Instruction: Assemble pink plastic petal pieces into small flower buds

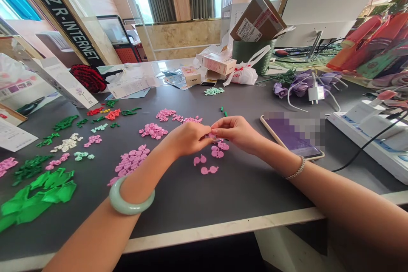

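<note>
My left hand [190,138] and my right hand [235,132] meet over the dark table, fingertips pinched together on a small pink plastic piece [212,135]. Most of that piece is hidden by my fingers. Just below and right of my fingertips lies a little cluster of pink pieces [219,148]. Nearer to me are loose round pink pieces [209,170] and another pair [199,160]. A large heap of pink pieces [132,161] lies beside my left forearm, with a smaller pile [153,131] beyond it. Two short green pieces [224,111] lie behind my right hand.
Green, white, red and mint pieces lie in piles at left, with large green leaf-like parts [41,193] near the front. On the right are a phone [291,136], a power strip [372,136] and purple flowers [301,85]. Small boxes [216,63] and a white bag [244,74] stand behind.
</note>
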The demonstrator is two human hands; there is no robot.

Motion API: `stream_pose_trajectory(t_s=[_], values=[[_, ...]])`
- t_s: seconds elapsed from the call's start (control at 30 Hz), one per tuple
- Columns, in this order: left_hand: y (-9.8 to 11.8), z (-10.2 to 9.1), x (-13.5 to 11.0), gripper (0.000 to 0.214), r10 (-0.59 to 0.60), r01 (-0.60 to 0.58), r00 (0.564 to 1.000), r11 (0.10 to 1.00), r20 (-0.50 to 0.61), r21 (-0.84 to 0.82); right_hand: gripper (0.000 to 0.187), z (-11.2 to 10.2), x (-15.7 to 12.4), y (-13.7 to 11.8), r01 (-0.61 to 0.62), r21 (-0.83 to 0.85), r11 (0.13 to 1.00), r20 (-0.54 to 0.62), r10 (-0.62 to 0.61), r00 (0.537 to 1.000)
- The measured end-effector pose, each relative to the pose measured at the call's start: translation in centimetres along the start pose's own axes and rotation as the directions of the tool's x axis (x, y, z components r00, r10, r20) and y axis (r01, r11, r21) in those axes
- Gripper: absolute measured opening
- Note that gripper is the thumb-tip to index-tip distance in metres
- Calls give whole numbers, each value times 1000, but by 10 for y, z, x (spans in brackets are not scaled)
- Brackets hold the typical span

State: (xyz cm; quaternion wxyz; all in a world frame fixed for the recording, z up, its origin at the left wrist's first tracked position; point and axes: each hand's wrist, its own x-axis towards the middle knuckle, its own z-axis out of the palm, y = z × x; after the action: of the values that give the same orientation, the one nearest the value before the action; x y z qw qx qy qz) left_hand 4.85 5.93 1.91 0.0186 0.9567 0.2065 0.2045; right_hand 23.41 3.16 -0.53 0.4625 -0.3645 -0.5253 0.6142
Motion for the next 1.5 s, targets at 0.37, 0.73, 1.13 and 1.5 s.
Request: stream_pose_trajectory(t_s=[0.37,0.73,1.13,1.5], values=[[-3,-2,0,22,-9,10,999,999,-40,31,26,1,1,-4,20,42,999,-10,-20,1000],[-12,-4,-1,20,-5,6,1000,995,-13,99,24,-3,3,-1,102,-24,995,-43,-103,994],[-10,-3,-2,37,68,-70,998,980,19,189,22,5,-1,1,79,-45,996,-12,-80,997],[-5,-6,0,33,91,-99,994,982,57,158,17,3,1,1,56,-51,997,-3,-56,998]])
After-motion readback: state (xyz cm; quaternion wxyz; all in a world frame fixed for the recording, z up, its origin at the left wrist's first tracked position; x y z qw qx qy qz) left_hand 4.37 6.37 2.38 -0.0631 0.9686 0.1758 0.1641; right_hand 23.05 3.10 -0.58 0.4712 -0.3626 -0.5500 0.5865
